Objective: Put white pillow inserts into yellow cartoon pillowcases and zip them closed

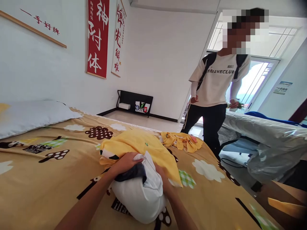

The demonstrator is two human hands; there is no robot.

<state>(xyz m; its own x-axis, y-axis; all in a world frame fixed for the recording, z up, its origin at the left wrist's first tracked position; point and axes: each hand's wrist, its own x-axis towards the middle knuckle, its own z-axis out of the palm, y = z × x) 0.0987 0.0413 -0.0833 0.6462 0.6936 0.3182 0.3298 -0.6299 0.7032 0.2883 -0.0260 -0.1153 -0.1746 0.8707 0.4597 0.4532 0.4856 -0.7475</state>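
Observation:
A bunched white pillow (140, 203) stands on the bed in front of me, squeezed between my two hands. My left hand (128, 162) is closed over its upper left side, where a dark navy patch of cloth (133, 173) shows. Against the right side of the pillow lies my right hand (160, 171), its fingers hidden behind white and yellow fabric. A yellow pillowcase (144, 143) with small printed shapes spreads just beyond both hands and touches them. Whether part of the pillow is inside it, I cannot tell.
Beneath everything is a tan patterned bedsheet (48, 188). A white pillow (35, 116) lies at left, and a crumpled yellow cloth (183, 142) at the far edge. A person (213, 83) stands beyond the bed, near a plastic-covered table (266, 127). A low black rack (134, 100) stands by the wall.

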